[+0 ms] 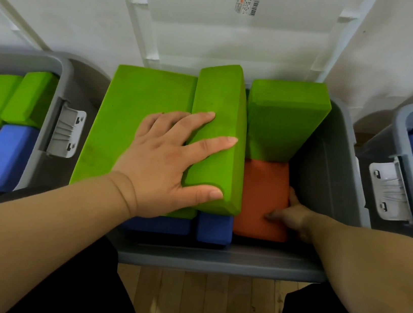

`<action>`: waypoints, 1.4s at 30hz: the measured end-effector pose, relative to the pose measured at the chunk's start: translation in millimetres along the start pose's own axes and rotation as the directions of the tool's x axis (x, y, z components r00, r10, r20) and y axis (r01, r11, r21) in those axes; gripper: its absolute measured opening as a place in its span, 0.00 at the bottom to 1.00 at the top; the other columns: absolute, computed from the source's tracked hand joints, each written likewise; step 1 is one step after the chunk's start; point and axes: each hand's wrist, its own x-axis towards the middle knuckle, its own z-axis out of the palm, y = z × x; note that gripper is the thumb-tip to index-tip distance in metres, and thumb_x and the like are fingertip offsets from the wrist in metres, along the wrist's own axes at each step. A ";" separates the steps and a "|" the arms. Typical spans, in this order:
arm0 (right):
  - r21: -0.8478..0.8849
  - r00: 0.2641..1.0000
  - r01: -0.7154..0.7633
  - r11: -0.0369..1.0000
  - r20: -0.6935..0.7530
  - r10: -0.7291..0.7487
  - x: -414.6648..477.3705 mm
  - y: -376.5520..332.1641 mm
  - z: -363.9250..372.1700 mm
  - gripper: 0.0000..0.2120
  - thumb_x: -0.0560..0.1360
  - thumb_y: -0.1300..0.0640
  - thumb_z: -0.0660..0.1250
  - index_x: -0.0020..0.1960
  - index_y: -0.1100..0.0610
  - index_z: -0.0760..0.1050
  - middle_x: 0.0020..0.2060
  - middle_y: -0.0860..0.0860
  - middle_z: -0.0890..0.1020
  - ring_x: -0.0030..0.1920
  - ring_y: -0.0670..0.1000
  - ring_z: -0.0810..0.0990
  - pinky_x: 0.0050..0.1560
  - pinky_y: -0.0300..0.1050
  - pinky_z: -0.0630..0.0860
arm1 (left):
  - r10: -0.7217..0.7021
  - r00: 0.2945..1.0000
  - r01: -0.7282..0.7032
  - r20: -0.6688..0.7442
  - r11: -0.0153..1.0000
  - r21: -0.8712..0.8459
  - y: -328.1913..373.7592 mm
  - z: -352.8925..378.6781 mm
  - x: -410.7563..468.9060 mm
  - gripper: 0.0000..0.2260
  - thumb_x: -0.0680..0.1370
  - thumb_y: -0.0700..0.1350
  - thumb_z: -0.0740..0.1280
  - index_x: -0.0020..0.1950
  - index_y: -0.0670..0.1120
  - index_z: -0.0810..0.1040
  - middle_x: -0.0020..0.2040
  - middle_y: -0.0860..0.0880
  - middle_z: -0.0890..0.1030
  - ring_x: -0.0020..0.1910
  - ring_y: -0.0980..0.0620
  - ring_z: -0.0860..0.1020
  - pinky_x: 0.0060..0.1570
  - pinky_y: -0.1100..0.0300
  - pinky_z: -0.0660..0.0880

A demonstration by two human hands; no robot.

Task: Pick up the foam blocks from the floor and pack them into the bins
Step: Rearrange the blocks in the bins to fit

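The grey middle bin [330, 173] holds several foam blocks. My left hand [168, 159] lies flat with spread fingers across a wide green block [125, 123] and a narrow green block [215, 157] standing on edge. A third green block [282, 119] leans at the back right. My right hand [290, 216] reaches into the bin and grips the right edge of an orange block [260, 198], thumb on top, fingers hidden behind it. Blue blocks [214, 227] lie underneath at the front.
A grey bin [60, 77] on the left holds orange, green and blue blocks. Another grey bin [403, 125] on the right holds blue blocks. The middle bin's white lid [217, 33] stands open against the wall. Wooden floor [200, 306] shows between my knees.
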 end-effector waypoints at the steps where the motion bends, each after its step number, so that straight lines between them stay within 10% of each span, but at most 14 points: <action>1: -0.009 1.000 -0.014 1.000 0.014 0.014 -2.5 -1.7 -1.6 0.58 0.69 0.69 0.78 0.84 0.46 0.45 0.73 0.55 0.72 0.68 0.59 0.74 0.67 0.59 0.72 | -0.005 1.000 0.005 0.000 1.000 -0.002 -0.8 -0.3 0.1 0.34 0.75 0.78 0.48 0.79 0.66 0.60 0.79 0.47 0.65 0.71 0.39 0.67 0.69 0.38 0.63; 13: -0.114 1.000 0.021 0.993 0.015 -0.019 -42.2 -26.4 -6.3 0.51 0.77 0.60 0.75 0.83 0.44 0.40 0.75 0.57 0.70 0.70 0.61 0.73 0.65 0.54 0.72 | -0.032 0.999 0.032 -0.020 0.999 0.013 2.2 0.3 0.7 0.34 0.75 0.77 0.49 0.78 0.65 0.62 0.78 0.47 0.67 0.70 0.39 0.68 0.68 0.39 0.65; 23: 0.095 0.981 -0.177 0.980 -0.062 0.183 -81.4 -56.0 4.7 0.25 0.78 0.55 0.71 0.71 0.47 0.64 0.60 0.60 0.76 0.50 0.66 0.79 0.47 0.65 0.80 | -0.020 1.000 0.020 -0.023 1.000 0.019 2.9 0.5 1.0 0.34 0.75 0.77 0.48 0.78 0.65 0.63 0.77 0.46 0.67 0.69 0.39 0.68 0.67 0.40 0.65; 28: 0.048 0.954 0.074 0.996 -0.293 -0.057 -93.1 -68.3 -6.6 0.39 0.76 0.46 0.74 0.81 0.51 0.60 0.73 0.56 0.73 0.64 0.61 0.77 0.65 0.59 0.75 | -0.022 1.000 0.022 -0.015 1.000 0.022 3.7 -0.1 1.9 0.34 0.75 0.77 0.48 0.78 0.65 0.63 0.77 0.47 0.68 0.69 0.39 0.68 0.67 0.39 0.66; 33: -0.222 0.740 0.233 0.947 -0.591 -0.321 -106.8 -63.6 -1.0 0.34 0.77 0.36 0.68 0.79 0.46 0.65 0.76 0.56 0.67 0.71 0.62 0.71 0.71 0.56 0.67 | -0.023 1.000 0.023 -0.007 1.000 0.019 5.9 0.9 4.7 0.34 0.75 0.77 0.47 0.78 0.65 0.64 0.77 0.47 0.67 0.69 0.39 0.68 0.68 0.39 0.65; 42: -0.591 0.762 0.243 0.769 -0.375 -0.528 -93.9 -58.4 38.0 0.35 0.80 0.41 0.61 0.82 0.39 0.48 0.82 0.54 0.44 0.71 0.70 0.64 0.66 0.66 0.68 | -0.039 0.999 0.038 0.021 0.999 0.027 6.0 -0.8 3.8 0.34 0.75 0.78 0.46 0.78 0.67 0.61 0.79 0.49 0.65 0.72 0.39 0.67 0.70 0.38 0.63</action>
